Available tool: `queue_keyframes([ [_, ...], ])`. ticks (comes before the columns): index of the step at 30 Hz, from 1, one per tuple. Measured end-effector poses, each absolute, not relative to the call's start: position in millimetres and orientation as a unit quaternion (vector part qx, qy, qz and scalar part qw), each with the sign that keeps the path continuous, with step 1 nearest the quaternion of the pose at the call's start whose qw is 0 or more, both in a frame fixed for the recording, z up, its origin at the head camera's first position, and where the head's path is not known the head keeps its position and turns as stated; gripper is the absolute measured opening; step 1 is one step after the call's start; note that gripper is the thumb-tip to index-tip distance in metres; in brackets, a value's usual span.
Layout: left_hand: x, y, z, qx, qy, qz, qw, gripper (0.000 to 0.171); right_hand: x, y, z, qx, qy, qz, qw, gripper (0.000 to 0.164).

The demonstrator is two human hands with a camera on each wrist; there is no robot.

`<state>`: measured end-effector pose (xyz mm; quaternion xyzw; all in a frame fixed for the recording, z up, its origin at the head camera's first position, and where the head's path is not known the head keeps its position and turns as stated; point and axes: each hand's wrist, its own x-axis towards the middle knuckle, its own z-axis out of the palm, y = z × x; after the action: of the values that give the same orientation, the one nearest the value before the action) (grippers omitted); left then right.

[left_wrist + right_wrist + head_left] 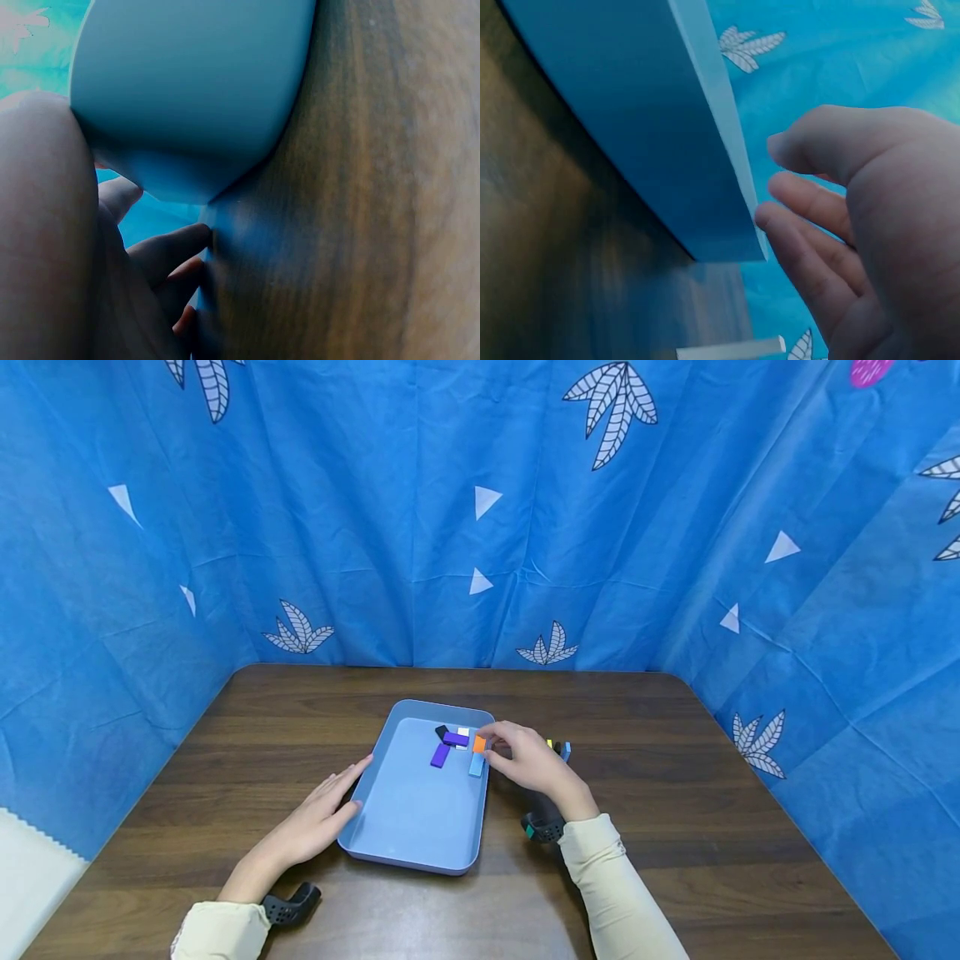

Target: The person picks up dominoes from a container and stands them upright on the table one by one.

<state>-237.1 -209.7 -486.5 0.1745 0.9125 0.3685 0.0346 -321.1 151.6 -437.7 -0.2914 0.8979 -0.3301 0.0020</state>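
Note:
A shallow light-blue tray (420,818) lies on the table with small flat blocks in its far right part. My left hand (318,818) rests against the tray's left side, fingers extended along the rim; the left wrist view shows the tray wall (195,82) beside the hand (150,262). My right hand (525,760) reaches over the right rim, thumb and fingertips around an orange block (479,744). Below that block lies a light-blue block (476,766). In the right wrist view, a gap separates the thumb from the fingers (802,255), and no block shows between them.
Two purple blocks (440,755), a black block (441,732) and white pieces (463,732) lie in the tray. Right of it, partly behind my right hand, stand a yellow block (550,743) and a blue block (566,752). Blue curtains (450,527) border the wooden table (675,827).

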Motion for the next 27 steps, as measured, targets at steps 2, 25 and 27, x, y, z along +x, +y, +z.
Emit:
queue_keyframes([
  [2, -237.1, -209.7, -486.8, 0.173, 0.912, 0.369, 0.037, 0.064, -320.1, 147.6, -439.4, -0.300, 0.896, -0.329, 0.003, 0.036],
  [25, -234.3, -209.0, -486.0, 0.173, 0.914, 0.365, 0.031, 0.063, -309.8, 116.0, -456.2, -0.356, 0.906, -0.230, -0.011, 0.038],
  [27, -234.6, -209.1, -486.0, 0.174, 0.913, 0.367, 0.031, 0.063, -309.4, 114.5, -457.1, -0.353, 0.909, -0.223, -0.014, 0.038],
])
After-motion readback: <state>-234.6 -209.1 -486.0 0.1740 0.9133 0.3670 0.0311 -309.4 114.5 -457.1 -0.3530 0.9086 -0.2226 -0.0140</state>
